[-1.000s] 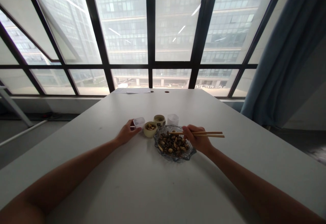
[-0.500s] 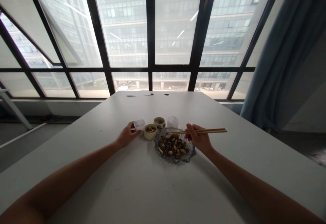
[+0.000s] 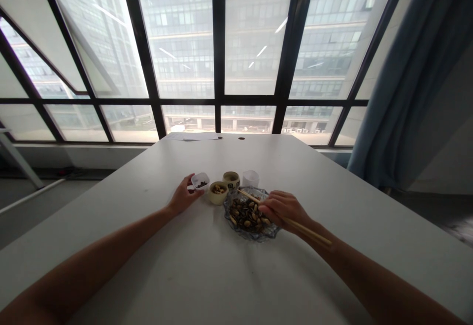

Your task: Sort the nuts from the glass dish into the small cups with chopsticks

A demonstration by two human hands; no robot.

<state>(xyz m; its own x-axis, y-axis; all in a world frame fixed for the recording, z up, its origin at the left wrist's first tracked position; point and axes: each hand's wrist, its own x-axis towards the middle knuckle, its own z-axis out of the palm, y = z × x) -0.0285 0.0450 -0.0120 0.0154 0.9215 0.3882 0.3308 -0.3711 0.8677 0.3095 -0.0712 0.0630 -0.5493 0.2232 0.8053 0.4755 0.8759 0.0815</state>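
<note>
My left hand (image 3: 185,194) is closed around the side of a small clear plastic cup (image 3: 200,182); a few dark pieces lie in its bottom. Touching or very near that cup stands a cream-coloured round bowl (image 3: 218,195) with light brown nut-like pieces inside. My right hand (image 3: 283,208) grips a pair of chopsticks (image 3: 308,231), their tips pointing left toward the bowls. Below the tips lies a crumpled clear plastic bag or dish (image 3: 258,239) heaped with mixed seeds and nuts (image 3: 248,214). My right fingers hover over its right part.
Behind the heap stand a second cream bowl (image 3: 231,178) with dark markings and another clear plastic cup (image 3: 251,178). The white table (image 3: 177,275) runs toward the windows, with paper (image 3: 192,136) at its far edge. A blue curtain (image 3: 391,98) hangs at the right.
My right hand has turned and lowered, so the chopsticks now slope down toward my forearm. Dark pieces now show in the cup in my left hand, which has hardly moved.
</note>
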